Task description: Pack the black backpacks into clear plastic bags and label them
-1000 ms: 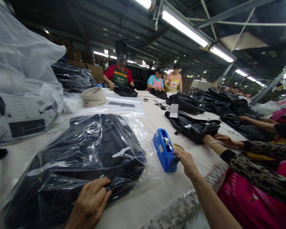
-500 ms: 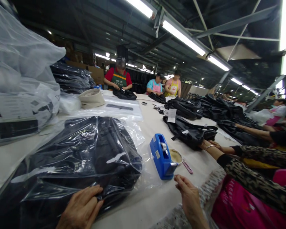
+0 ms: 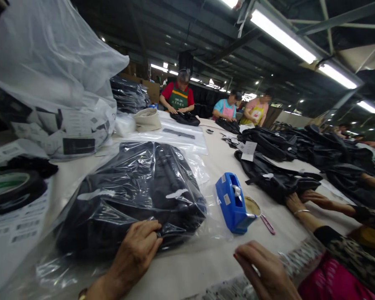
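Note:
A black bag sealed in a clear plastic sack (image 3: pixel 137 187) lies on the white table (image 3: pixel 190 271) in front of me. My left hand (image 3: pixel 137 250) rests on its near edge, fingers bent and pressing the plastic down. My right hand (image 3: pixel 262 271) hovers low over the table's near edge, right of the sack, its fingers curled in a pinch; what they hold is hidden. A blue tape dispenser (image 3: pixel 233 204) stands between the sack and my right hand, a little beyond it.
A round tin (image 3: pixel 253 206) lies behind the dispenser. A co-worker's hands (image 3: pixel 300 204) rest on a black backpack (image 3: pixel 275 179) to the right, with more piled beyond. A big clear sack of packages (image 3: pixel 50 83) and a tape roll (image 3: pixel 9 189) sit left. Three people work at the far end.
My right hand has drawn back from the tape dispenser toward me. My left hand stays on the sack. The view has swung left, bringing the tape roll into sight.

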`<action>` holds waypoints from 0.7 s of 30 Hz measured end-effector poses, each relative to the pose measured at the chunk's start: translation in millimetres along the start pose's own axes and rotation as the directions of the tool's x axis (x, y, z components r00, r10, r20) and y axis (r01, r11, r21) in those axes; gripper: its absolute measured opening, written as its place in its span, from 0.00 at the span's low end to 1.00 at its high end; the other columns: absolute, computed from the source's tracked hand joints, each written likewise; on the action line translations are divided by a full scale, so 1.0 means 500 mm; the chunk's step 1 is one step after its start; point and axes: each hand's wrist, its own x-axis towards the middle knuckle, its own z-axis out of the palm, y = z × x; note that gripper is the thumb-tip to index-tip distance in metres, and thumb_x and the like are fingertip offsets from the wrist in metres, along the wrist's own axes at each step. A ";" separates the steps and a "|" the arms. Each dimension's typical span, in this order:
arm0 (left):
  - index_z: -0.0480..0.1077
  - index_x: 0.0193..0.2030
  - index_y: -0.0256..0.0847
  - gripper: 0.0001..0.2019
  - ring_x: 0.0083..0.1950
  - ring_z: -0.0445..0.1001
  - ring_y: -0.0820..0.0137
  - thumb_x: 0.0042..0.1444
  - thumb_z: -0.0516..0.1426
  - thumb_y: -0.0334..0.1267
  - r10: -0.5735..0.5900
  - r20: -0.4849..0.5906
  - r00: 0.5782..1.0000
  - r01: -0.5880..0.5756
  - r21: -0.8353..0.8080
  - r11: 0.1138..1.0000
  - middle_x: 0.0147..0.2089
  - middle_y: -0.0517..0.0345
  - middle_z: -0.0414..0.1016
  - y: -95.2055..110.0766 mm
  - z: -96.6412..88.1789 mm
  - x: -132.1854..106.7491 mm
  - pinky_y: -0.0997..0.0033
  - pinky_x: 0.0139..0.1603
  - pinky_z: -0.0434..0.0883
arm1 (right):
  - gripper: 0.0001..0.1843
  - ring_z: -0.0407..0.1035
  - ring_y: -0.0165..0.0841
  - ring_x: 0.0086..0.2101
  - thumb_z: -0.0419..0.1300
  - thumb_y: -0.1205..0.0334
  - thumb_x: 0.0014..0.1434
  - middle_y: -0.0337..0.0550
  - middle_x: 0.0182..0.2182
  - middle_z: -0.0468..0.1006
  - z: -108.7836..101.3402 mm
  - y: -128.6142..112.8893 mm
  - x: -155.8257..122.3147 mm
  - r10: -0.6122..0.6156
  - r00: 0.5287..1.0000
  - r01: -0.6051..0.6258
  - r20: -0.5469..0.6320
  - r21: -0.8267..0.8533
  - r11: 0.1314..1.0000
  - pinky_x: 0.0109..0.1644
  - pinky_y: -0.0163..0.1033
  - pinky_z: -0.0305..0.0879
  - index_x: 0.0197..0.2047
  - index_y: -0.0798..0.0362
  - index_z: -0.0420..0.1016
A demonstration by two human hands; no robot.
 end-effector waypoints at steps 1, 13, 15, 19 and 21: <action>0.66 0.29 0.40 0.10 0.43 0.72 0.70 0.59 0.49 0.30 -0.013 0.000 1.000 0.013 -0.005 1.000 0.38 0.57 0.74 0.001 0.000 -0.001 0.66 0.47 0.65 | 0.06 0.65 0.28 0.28 0.51 0.65 0.61 0.38 0.26 0.70 0.005 -0.026 0.025 -0.091 0.992 0.096 0.082 -0.053 0.994 0.31 0.33 0.59 0.34 0.49 0.67; 0.65 0.27 0.39 0.11 0.41 0.73 0.72 0.59 0.48 0.29 0.001 -0.031 1.000 -0.002 -0.036 0.999 0.36 0.58 0.75 0.007 -0.011 0.012 0.67 0.46 0.65 | 0.06 0.70 0.35 0.35 0.53 0.67 0.60 0.42 0.31 0.76 0.116 -0.076 0.203 0.111 0.901 0.070 0.420 -0.393 0.917 0.35 0.37 0.56 0.32 0.52 0.70; 0.65 0.27 0.39 0.11 0.41 0.73 0.72 0.60 0.48 0.29 0.000 -0.021 1.000 -0.001 -0.041 0.999 0.36 0.59 0.75 0.005 -0.008 0.009 0.67 0.46 0.65 | 0.06 0.72 0.37 0.35 0.54 0.64 0.59 0.45 0.32 0.78 0.116 -0.086 0.212 0.231 0.880 -0.040 0.414 -0.421 0.906 0.34 0.37 0.56 0.32 0.52 0.71; 0.65 0.28 0.40 0.11 0.40 0.73 0.72 0.60 0.47 0.29 -0.004 -0.005 1.000 0.004 -0.043 0.999 0.36 0.59 0.75 0.003 -0.004 0.003 0.66 0.45 0.65 | 0.05 0.74 0.40 0.33 0.56 0.64 0.57 0.47 0.30 0.79 0.118 -0.103 0.219 0.368 0.860 -0.174 0.354 -0.475 0.863 0.30 0.37 0.54 0.30 0.53 0.71; 0.65 0.28 0.40 0.11 0.39 0.73 0.72 0.60 0.47 0.29 -0.006 -0.007 1.000 0.006 -0.043 0.999 0.36 0.59 0.75 0.002 -0.002 0.001 0.66 0.46 0.65 | 0.05 0.74 0.41 0.33 0.59 0.61 0.55 0.48 0.29 0.79 0.115 -0.107 0.221 0.425 0.846 -0.238 0.320 -0.487 0.841 0.29 0.36 0.55 0.34 0.53 0.70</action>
